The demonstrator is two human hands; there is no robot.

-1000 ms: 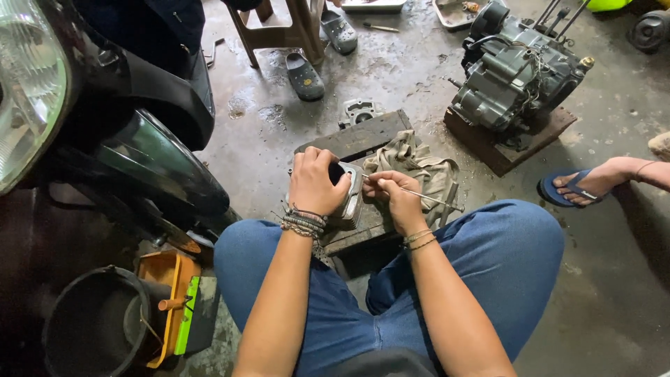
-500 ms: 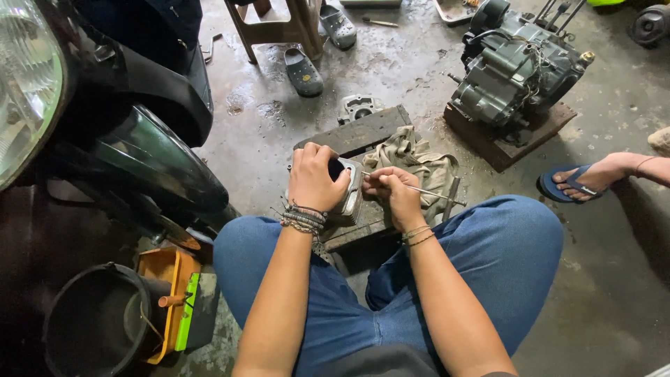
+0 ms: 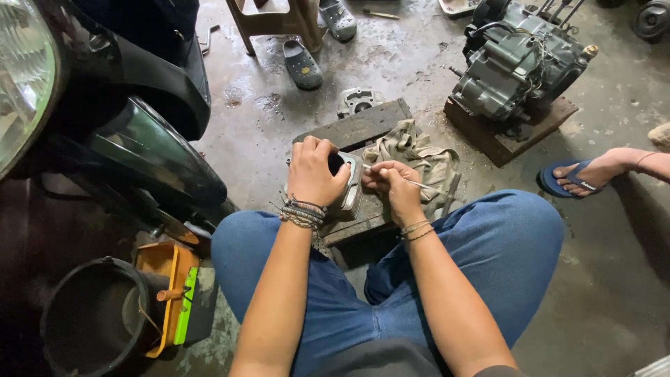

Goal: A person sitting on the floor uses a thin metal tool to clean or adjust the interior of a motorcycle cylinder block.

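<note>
Cylinder (image 3: 347, 187) sits clamped under the left hand (image 3: 315, 171); right hand (image 3: 392, 185), just beside it, pinches a thin tool (image 3: 426, 186), tip probably at its near face.

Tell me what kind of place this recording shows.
Most likely a small motorcycle repair workshop. A bare engine sits on a wooden block on the stained concrete floor, a motorbike is parked at the left, and loose metal parts lie around.
</note>
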